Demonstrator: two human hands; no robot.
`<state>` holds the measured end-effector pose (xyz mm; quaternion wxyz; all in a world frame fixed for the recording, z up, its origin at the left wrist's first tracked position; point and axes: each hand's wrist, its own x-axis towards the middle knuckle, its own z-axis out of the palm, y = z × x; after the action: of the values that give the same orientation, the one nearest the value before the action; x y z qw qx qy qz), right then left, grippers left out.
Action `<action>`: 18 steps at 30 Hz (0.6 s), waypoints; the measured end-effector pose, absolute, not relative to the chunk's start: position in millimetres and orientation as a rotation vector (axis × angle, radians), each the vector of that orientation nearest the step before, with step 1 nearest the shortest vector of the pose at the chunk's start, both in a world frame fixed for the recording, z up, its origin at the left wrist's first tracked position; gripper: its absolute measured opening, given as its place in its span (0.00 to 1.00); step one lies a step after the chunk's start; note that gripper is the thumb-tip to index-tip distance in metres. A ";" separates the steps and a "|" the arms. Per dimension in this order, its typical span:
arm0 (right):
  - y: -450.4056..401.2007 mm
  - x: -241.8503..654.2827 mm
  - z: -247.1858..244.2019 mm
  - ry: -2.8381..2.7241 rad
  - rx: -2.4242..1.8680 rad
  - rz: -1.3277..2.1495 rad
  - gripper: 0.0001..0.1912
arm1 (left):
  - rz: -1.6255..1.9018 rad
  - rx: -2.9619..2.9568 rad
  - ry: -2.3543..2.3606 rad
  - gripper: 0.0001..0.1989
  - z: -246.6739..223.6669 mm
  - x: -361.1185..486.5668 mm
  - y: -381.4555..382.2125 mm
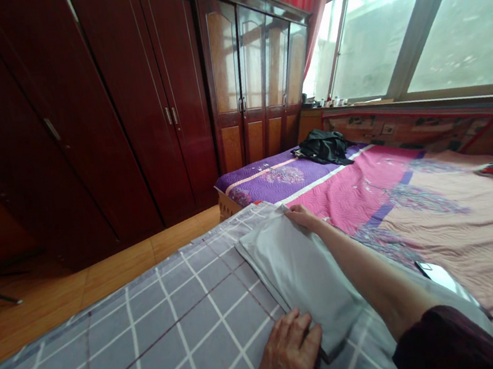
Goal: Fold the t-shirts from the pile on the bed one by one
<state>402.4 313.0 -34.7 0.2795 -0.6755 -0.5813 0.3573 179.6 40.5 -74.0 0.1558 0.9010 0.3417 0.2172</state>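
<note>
A folded light grey cloth [304,269] lies on the grey checked bedding [169,321]. At its far edge, my right hand [301,216] has its fingers closed on the fabric near the corner. My left hand [290,358] rests at the near left edge of the cloth, palm down, its fingers slightly apart and touching the bedding and the cloth's edge. The right forearm passes along the cloth's right side.
Beyond the checked bedding lies a purple, pink and peach quilt [446,203] with a dark garment [322,147] on it. A phone [443,278] lies right of my right forearm. Dark red wardrobes [149,100] stand behind; windows [389,18] are at the right.
</note>
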 end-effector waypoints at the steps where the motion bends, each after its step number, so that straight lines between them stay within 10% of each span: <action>1: 313.5 400.8 -34.7 -1.562 -1.809 0.946 0.18 | 0.629 2.576 0.982 0.30 -73.0 180.2 39.9; 18: 173.3 492.2 -10.1 -1.795 -1.807 1.172 0.24 | 0.531 2.513 1.054 0.31 -52.1 177.3 29.7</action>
<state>492.2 173.3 -10.1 0.1683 -0.6354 -0.6310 0.4121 177.3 29.7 -52.1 0.1814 0.8901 0.3734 0.1881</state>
